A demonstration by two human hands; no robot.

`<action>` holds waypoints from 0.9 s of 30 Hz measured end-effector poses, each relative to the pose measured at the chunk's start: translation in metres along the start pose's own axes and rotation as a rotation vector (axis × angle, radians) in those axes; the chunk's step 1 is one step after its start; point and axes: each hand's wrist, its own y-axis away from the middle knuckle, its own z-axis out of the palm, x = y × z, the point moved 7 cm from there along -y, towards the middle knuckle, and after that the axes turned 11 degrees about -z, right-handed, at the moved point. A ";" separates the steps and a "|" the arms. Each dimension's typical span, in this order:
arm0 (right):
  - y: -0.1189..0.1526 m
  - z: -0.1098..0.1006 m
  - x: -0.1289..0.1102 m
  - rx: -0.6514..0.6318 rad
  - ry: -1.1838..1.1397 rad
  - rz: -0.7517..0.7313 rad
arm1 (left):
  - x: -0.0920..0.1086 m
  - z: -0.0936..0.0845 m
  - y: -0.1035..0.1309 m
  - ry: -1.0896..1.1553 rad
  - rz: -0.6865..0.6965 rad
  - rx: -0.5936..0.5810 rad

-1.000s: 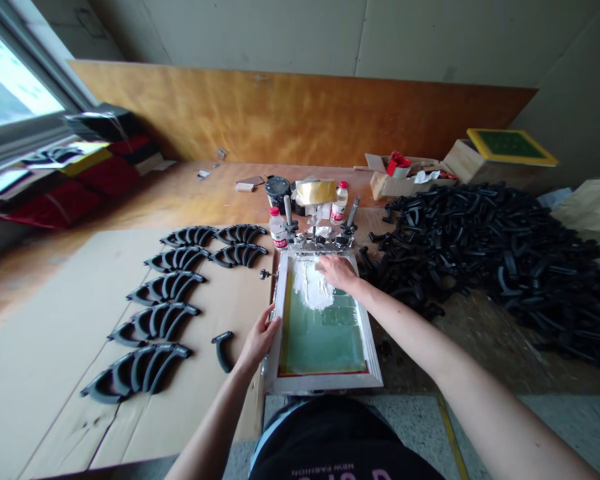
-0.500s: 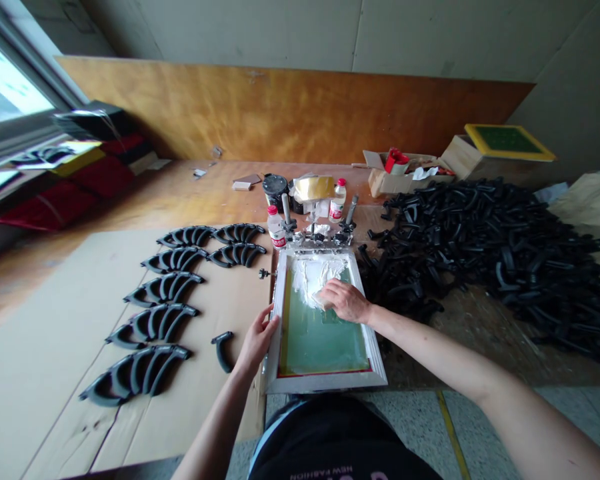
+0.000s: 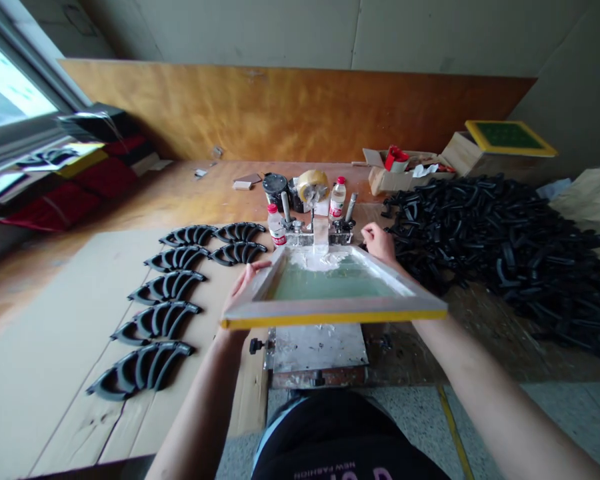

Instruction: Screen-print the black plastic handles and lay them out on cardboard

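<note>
Nearest to the person, under the raised frame, the metal base plate (image 3: 320,347) lies flat at the table edge, w/ white smears on it. Above it the screen frame (image 3: 330,293) is tilted up at the near side, its far end hinged in the clamp (image 3: 314,235); the yellow-edged near bar is in the air, and white ink (image 3: 316,259) lies on the green mesh at the far end. The left hand (image 3: 244,287) holds the frame's left bar, fingers curled over the top edge and gripping it. The right hand (image 3: 379,241) is at the far right corner of the frame, fingers bent; whether they grip the frame or another thing I cannot tell. Left of the frame, on the cardboard sheet (image 3: 45,333), rows of black curved parts (image 3: 160,287) lie side by side. To the right is a big pile of black parts (image 3: 495,240). Behind the clamp stand two small bottles (image 3: 337,199), a tape roll (image 3: 313,187) and a black tin (image 3: 277,187).
</note>
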 end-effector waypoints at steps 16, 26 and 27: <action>0.175 0.064 -0.145 -0.302 -0.108 -0.850 | -0.155 0.049 0.047 0.127 -0.577 -0.066; 0.112 0.012 0.087 -0.615 0.393 -0.201 | -0.246 -0.208 0.049 -0.713 -0.836 0.360; 0.110 0.009 0.088 -0.625 0.407 -0.194 | -0.250 -0.210 0.045 -0.777 -0.843 0.326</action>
